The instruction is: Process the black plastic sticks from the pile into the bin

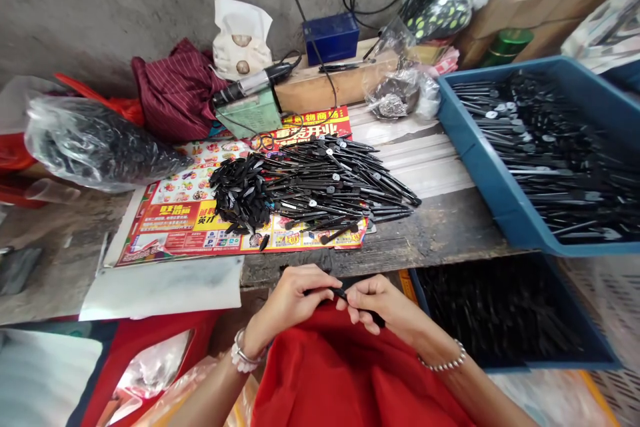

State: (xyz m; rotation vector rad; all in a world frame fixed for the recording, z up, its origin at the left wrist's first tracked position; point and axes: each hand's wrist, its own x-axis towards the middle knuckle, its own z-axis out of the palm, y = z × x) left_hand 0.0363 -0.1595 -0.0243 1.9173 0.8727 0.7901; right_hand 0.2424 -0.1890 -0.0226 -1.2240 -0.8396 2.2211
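Just off the bench's front edge, my left hand [303, 290] and my right hand [377, 300] meet over my red-clad lap. Both pinch one slim black stick-like piece [341, 293], my left hand at one end and my right hand around the other. Fingers cover most of it, so its exact kind does not show. Beyond my hands, a pile of long thin black pieces [335, 180] lies on a printed flyer [175, 224]. Against its left side sits a heap of small black parts [243, 190].
A blue bin [490, 180] of similar black pieces stands at right, with another dark-filled bin [500, 314] below it. A clear bag of black parts [105, 150] lies at left. Along the wall are a green box [253, 112], a wooden block [335, 84] and loose cables.
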